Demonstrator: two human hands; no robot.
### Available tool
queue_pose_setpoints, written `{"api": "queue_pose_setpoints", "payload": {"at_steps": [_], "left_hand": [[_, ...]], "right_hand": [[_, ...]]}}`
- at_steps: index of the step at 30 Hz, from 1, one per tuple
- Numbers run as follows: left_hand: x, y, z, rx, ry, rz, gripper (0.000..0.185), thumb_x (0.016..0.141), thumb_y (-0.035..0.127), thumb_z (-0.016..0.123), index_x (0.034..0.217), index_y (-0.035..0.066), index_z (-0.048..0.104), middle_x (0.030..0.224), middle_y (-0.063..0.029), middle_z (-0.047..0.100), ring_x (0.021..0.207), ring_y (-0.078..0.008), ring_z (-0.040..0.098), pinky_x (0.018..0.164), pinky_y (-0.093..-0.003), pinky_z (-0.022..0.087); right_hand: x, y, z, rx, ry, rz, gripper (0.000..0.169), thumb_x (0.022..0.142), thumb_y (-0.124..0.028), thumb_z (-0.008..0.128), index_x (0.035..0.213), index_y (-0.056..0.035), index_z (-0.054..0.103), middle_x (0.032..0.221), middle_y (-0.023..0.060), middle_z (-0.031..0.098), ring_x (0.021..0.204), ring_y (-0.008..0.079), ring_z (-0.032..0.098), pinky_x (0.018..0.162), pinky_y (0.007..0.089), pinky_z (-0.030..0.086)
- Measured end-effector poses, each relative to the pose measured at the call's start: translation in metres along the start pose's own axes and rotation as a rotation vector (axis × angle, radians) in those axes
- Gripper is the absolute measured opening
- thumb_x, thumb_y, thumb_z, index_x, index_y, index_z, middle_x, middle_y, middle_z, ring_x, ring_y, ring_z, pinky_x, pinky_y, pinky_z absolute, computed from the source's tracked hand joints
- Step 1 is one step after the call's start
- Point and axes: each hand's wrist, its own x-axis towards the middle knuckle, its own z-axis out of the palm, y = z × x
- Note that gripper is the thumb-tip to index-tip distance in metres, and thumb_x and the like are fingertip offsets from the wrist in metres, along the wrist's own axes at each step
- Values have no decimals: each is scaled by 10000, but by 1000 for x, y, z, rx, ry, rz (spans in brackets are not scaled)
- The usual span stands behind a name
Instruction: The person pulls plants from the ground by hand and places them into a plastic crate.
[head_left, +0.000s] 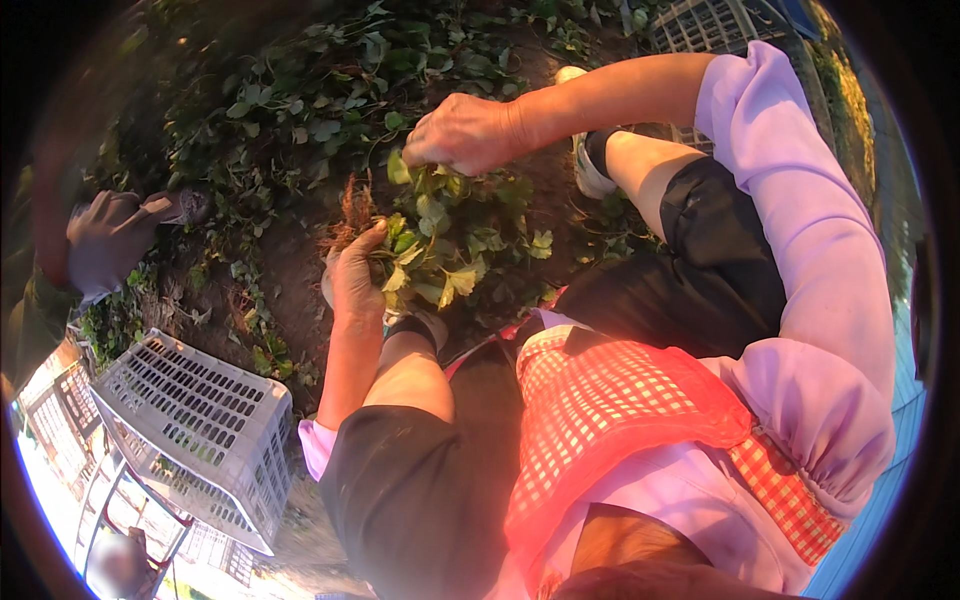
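My left hand (356, 279) is closed around a bunch of leafy seedlings (427, 259) that look like strawberry plants. Reddish-brown roots (354, 214) stick out above its thumb, and the green and yellowish leaves spread to the right. Above the bunch, my right hand (466, 136) has its fingers curled down, with a green leaf (398, 168) showing at the fingertips. The back of that hand hides the exact grip. More leaves hang just below it, between my knees.
Piled leafy plants (322, 97) cover the soil ahead. A grey slatted plastic crate (195, 405) lies tipped at lower left; another crate (705, 34) is at upper right. At far left is another person's gloved hand (112, 232). A metal-framed chair (142, 495) stands behind the tipped crate.
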Motion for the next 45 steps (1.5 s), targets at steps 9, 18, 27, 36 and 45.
{"api": "queue_pose_setpoints", "payload": {"at_steps": [9, 18, 27, 36, 45], "left_hand": [[12, -19, -14, -464, -437, -216, 318, 878, 124, 558, 1158, -27, 548, 1069, -145, 625, 942, -251, 627, 837, -392, 532], [-2, -8, -7, -424, -447, -146, 351, 864, 113, 561, 1179, -41, 536, 1085, -159, 618, 962, -256, 619, 874, -384, 509], [-4, -2, 7, -297, -162, 188, 306, 819, 40, 629, 1118, 15, 571, 993, -91, 643, 855, -219, 639, 752, -349, 552], [-30, 11, 14, -98, -69, 470, 229, 792, -43, 650, 1017, -3, 636, 950, -53, 652, 829, -125, 596, 762, -258, 494], [-38, 18, 20, -5, -191, 436, 273, 796, -37, 652, 1065, -13, 609, 985, -54, 644, 867, -143, 598, 801, -275, 480]], "right_hand": [[20, -47, -16, -375, 197, -543, 261, 823, -202, 524, 1021, -41, 581, 946, 68, 605, 854, 192, 606, 666, 296, 501], [17, -48, -27, 447, 119, 284, 228, 740, -98, 673, 951, -25, 623, 801, 90, 663, 748, 254, 643, 673, 330, 512], [37, -51, -10, 596, -31, 510, 298, 715, -152, 674, 993, -43, 663, 974, 147, 649, 950, 257, 619, 811, 351, 495], [42, -34, -18, 173, 48, 398, 288, 644, -129, 618, 917, -72, 689, 904, 103, 665, 928, 277, 618, 784, 383, 493], [45, -56, -22, 609, 119, 393, 205, 758, -154, 674, 908, -15, 688, 746, 125, 675, 657, 210, 635, 608, 332, 483]]}}
